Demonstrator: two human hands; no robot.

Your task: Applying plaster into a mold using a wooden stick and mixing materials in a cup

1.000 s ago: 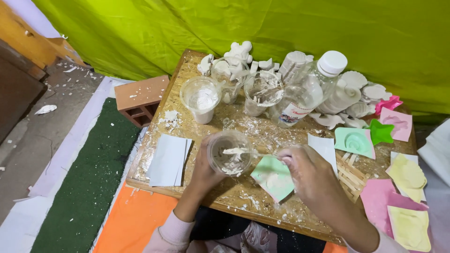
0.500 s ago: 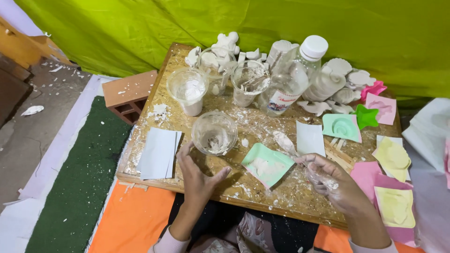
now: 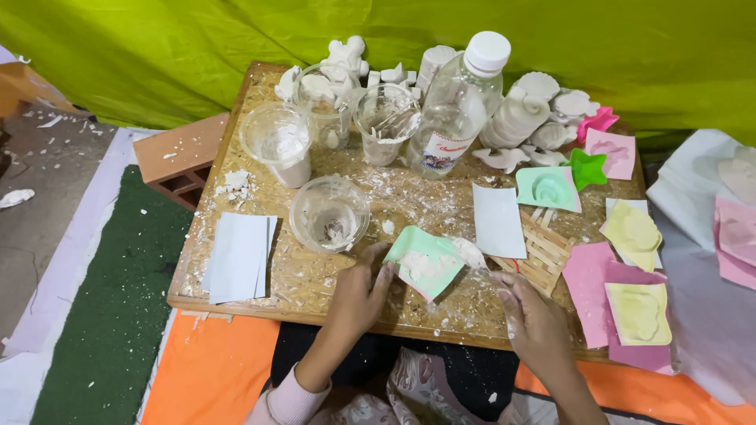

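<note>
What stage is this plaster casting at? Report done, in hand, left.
Done: white plaster casts stand at the board's back.
In hand: the left hand steadies a green mould holding white plaster; the right hand hovers beside it.
Left: yellow moulds look unfilled.

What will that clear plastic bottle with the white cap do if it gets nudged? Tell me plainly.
The clear bottle stands tall and narrow on the wooden board, so it would probably tip rather than slide. It looks nearly empty, hence likely light and easy to knock. It would likely hit the plaster-smeared cup or the white casts, which may chip.
</note>
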